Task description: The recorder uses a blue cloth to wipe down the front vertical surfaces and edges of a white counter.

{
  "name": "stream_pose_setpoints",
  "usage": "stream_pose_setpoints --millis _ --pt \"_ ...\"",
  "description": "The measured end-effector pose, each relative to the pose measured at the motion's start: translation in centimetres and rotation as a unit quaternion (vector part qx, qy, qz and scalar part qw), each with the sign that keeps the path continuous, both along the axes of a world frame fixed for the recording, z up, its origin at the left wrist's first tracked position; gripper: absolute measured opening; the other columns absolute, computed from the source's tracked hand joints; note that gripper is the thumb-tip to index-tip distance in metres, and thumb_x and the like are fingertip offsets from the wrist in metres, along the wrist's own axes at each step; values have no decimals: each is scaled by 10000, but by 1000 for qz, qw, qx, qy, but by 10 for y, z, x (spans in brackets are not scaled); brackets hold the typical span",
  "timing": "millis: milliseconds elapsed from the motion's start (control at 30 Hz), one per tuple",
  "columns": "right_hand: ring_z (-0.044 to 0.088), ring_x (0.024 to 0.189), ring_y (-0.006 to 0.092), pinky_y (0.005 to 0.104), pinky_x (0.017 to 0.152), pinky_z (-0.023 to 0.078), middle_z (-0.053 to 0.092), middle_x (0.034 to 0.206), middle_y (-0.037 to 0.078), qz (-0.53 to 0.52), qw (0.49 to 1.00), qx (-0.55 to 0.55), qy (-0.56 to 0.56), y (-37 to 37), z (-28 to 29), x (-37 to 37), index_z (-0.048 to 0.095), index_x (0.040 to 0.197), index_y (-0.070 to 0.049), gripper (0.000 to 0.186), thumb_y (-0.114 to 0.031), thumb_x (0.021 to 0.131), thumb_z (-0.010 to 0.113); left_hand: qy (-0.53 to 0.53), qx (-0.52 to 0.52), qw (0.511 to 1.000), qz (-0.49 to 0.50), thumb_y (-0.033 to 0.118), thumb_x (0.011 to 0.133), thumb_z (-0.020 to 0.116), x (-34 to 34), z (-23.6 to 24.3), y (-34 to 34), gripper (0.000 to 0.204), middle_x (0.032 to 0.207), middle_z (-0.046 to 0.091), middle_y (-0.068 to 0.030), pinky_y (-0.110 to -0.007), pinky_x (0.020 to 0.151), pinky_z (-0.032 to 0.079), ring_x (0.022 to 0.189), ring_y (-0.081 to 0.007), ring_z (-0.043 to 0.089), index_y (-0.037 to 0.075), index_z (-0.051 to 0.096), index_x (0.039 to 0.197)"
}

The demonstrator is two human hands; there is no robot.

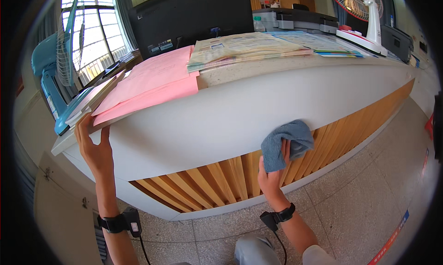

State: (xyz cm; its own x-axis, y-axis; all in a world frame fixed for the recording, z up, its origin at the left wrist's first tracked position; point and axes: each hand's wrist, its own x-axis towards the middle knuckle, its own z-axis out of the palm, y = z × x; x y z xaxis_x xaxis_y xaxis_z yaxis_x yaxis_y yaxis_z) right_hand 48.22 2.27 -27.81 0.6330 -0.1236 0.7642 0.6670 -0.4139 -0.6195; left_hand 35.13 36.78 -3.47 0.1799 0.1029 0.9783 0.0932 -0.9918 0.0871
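A blue-grey cloth (287, 142) is bunched in my right hand (272, 178), whose fingers are pressed into its folds. The cloth lies against the front of a counter, where the smooth white panel (221, 122) meets the wooden slats (230, 175). At the counter's left end, my left hand (96, 149) rests on the top edge with its thumb apart from the fingers and holds nothing loose. Just beside its fingertips is a stack of pink paper (147, 83), which overhangs the edge slightly.
Newspapers (244, 50) and a blue-edged leaflet stack (318, 42) lie on the countertop. A blue fan (50, 76) stands left, a white-and-red fan (369, 25) right. Behind are a black monitor (194, 20) and a printer (295, 20). Cabled bands circle both my wrists. Speckled tiles (341, 209) cover the floor.
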Motion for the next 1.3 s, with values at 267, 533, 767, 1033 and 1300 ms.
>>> stream_pose_setpoints --millis 267,533,767,1033,1300 --pt "173 1393 492 695 1074 94 236 1513 258 -104 971 -174 -128 5 -46 39 302 1445 -17 726 -353 893 633 -39 19 997 60 22 784 757 4 -2 -22 417 1191 615 -111 -376 946 472 1125 -288 573 29 617 1177" --pt "151 1398 514 650 1112 63 215 1528 283 18 992 -100 -70 -6 -23 20 299 1444 44 620 -213 939 551 -12 31 999 2 56 758 788 -2 15 -16 353 1057 641 -70 -348 915 468 1035 -257 578 29 656 1085" --pt "410 1298 308 408 1080 316 389 1451 171 176 943 238 151 -62 -10 -4 352 1429 41 548 -312 1024 461 -32 55 998 -21 -24 670 806 -6 8 -12 415 987 619 -77 -359 878 462 968 -269 557 11 651 1054" --pt "371 1348 255 352 1123 282 358 1489 159 194 858 433 198 -51 117 -13 282 1469 46 714 -458 1005 483 -36 53 995 -77 -21 635 814 -5 13 1 417 952 602 -70 -373 862 436 929 -267 529 27 650 1016" --pt "262 1392 455 665 1093 146 336 1518 207 59 962 -234 -129 129 119 -41 380 1462 -74 717 -156 799 643 -48 69 989 -118 -31 636 783 9 10 -1 445 963 590 -102 -402 886 410 918 -318 518 47 643 1051"
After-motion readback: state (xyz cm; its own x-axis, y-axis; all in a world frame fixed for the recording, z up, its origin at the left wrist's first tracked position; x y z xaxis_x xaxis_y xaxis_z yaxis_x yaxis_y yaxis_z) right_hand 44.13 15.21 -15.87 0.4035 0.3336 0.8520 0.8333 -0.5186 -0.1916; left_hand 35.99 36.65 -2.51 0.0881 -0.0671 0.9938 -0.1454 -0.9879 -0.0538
